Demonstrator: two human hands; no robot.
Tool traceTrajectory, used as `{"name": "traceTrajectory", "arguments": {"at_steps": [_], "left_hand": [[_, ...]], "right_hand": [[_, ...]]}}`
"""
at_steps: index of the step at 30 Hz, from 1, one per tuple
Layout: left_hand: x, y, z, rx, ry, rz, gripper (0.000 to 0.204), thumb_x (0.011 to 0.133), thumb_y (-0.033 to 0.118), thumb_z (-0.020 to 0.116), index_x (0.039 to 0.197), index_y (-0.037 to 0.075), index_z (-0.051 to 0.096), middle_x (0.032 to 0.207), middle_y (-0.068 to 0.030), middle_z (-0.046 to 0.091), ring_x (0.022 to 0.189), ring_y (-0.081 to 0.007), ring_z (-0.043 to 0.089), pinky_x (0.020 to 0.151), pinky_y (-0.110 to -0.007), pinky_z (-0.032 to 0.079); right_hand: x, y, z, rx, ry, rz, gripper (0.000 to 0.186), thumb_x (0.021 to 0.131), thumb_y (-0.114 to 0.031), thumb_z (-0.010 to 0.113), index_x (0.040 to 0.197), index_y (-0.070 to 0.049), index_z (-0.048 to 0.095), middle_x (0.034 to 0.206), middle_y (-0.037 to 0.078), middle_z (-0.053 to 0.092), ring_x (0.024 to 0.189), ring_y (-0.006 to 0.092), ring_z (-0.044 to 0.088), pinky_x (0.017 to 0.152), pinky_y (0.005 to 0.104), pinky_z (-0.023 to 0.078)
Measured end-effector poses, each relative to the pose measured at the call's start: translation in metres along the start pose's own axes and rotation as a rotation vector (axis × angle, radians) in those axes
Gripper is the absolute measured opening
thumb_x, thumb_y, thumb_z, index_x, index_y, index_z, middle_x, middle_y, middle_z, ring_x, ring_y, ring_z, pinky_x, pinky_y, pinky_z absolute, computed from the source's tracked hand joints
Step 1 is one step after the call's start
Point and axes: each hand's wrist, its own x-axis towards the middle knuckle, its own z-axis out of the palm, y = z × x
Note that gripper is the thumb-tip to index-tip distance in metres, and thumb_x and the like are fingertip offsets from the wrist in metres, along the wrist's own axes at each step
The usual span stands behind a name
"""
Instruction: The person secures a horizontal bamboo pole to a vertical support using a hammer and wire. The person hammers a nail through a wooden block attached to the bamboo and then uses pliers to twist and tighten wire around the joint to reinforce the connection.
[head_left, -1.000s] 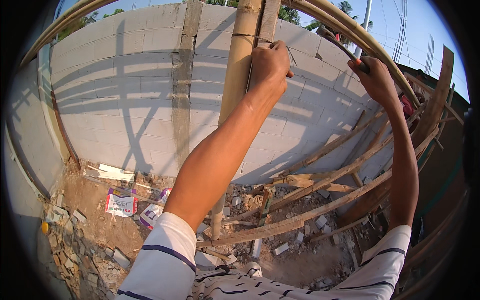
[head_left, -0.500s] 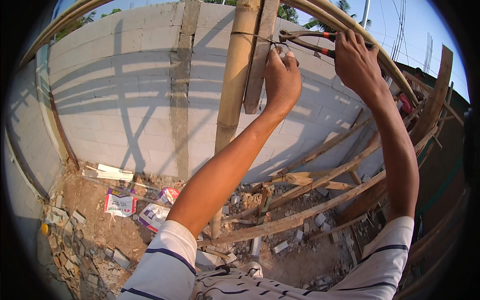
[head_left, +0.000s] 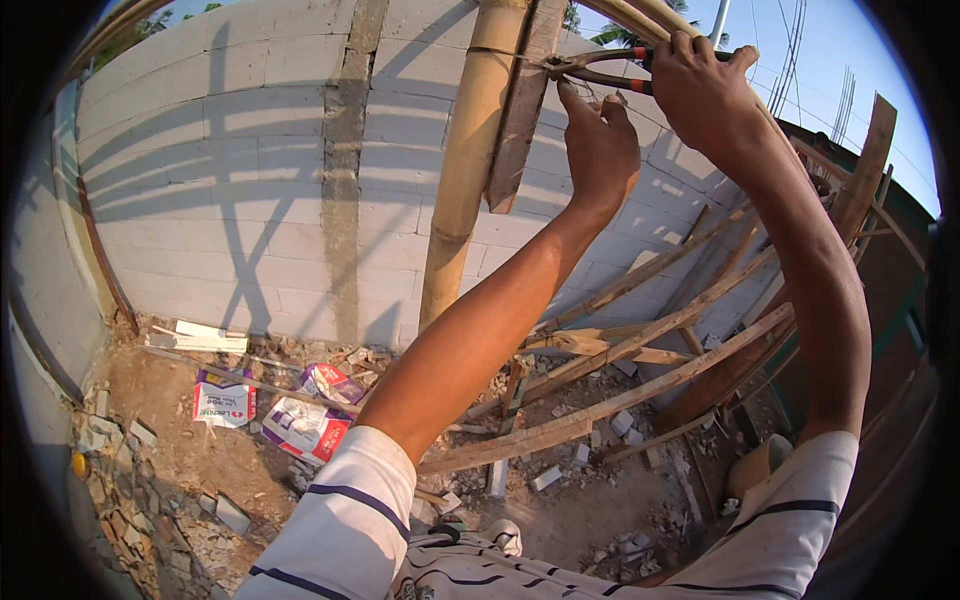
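Observation:
Upright in front of me stands a bamboo pole [head_left: 462,180], side by side with a rough wooden plank [head_left: 525,110]. Dark tie wire [head_left: 490,51] loops round both. My right hand [head_left: 705,98] grips the handles of a pair of pincers [head_left: 598,76], black with orange bands. Their jaws meet the wire at the plank's right edge. Just below the jaws is my left hand [head_left: 605,150], its fingers curled and its thumb and forefinger raised around a thin strand of wire. The far ends of the handles are hidden by my right hand.
A pale block wall [head_left: 270,180] rises behind the pole. Wooden poles and planks [head_left: 640,400] lean low on the right. Torn printed bags [head_left: 305,425] and broken blocks [head_left: 232,515] litter the dirt. Bent bamboo [head_left: 640,18] crosses overhead.
The pincers' jaws have moved left and down slightly, onto the wire at the plank. My left hand has shifted right and lower, away from the plank. The view has turned a little.

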Motion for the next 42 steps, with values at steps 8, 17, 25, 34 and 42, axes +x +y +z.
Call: {"name": "traceTrajectory", "arguments": {"at_steps": [8,17,25,34,42], "left_hand": [[0.002,-0.004,0.001,-0.127,-0.053,0.055,0.052,0.087,0.010,0.054,0.130,-0.007,0.030,0.102,-0.0220,0.064,0.090,-0.0318,0.066,0.083,-0.043,0.050],[-0.021,-0.021,-0.032,-0.265,-0.092,-0.022,0.046,0.086,0.016,0.060,0.125,-0.004,0.045,0.099,-0.0067,0.060,0.081,-0.0113,0.055,0.068,-0.028,0.048],[-0.014,-0.055,-0.012,-0.642,-0.199,-0.227,0.060,0.085,0.033,0.074,0.130,0.003,0.046,0.102,-0.0033,0.057,0.097,-0.0136,0.053,0.076,-0.036,0.050],[0.052,-0.045,0.040,-1.002,-0.598,-0.128,0.061,0.087,0.058,0.069,0.126,0.013,0.053,0.108,-0.0056,0.062,0.099,-0.0218,0.064,0.073,-0.042,0.061],[0.056,-0.058,0.027,-1.011,-0.656,0.040,0.052,0.085,0.055,0.072,0.118,0.016,0.062,0.121,-0.0012,0.064,0.108,-0.0158,0.059,0.083,-0.037,0.048]], "right_hand": [[-0.004,0.004,0.009,-0.020,-0.029,-0.028,0.036,0.090,-0.007,0.060,0.124,0.002,0.054,0.115,0.017,0.061,0.109,0.0274,0.065,0.086,0.0720,0.043],[0.005,0.014,0.019,0.436,-0.217,-0.049,0.021,0.090,-0.011,0.065,0.106,0.002,0.063,0.088,0.014,0.069,0.086,0.0323,0.070,0.074,0.0383,0.056],[0.035,0.040,0.029,1.075,-0.879,-0.147,0.042,0.071,-0.026,0.087,0.089,0.007,0.066,0.073,0.014,0.071,0.060,0.0201,0.070,0.058,0.0354,0.056],[0.037,0.046,0.058,1.519,-1.148,-0.265,0.038,0.081,-0.023,0.079,0.099,0.005,0.062,0.085,0.015,0.073,0.067,0.0251,0.072,0.060,0.0350,0.061],[0.033,0.052,0.053,1.598,-1.003,-0.245,0.035,0.094,-0.025,0.063,0.111,0.006,0.062,0.095,0.019,0.072,0.079,0.0286,0.074,0.072,0.0411,0.064]]}}
